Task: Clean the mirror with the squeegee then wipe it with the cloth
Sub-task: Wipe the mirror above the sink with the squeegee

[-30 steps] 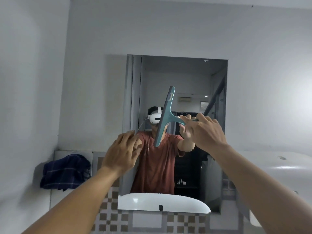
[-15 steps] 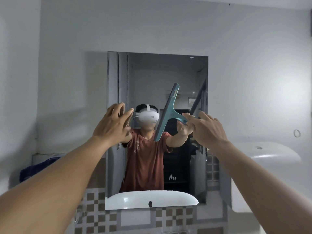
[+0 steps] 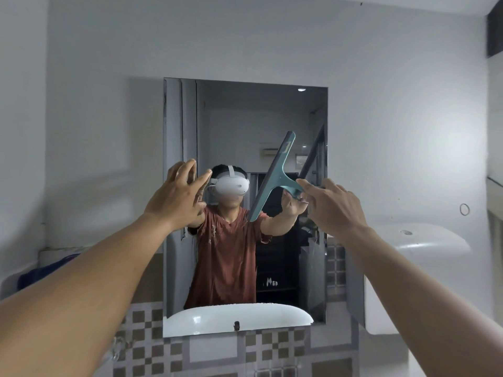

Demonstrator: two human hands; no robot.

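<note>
My right hand (image 3: pixel 330 206) grips the handle of the squeegee (image 3: pixel 275 176), fingers wrapped round its end. It is teal plastic, T-shaped, with a long straight blade that tilts steeply, top end to the right, held up in front of the right half of the mirror (image 3: pixel 245 110). My left hand (image 3: pixel 178 195) is empty, fingers spread, raised at the mirror's left edge. The mirror is a frameless upright rectangle on the grey wall (image 3: pixel 394 104). A dark blue cloth (image 3: pixel 46 273) lies on the ledge at far left.
</note>
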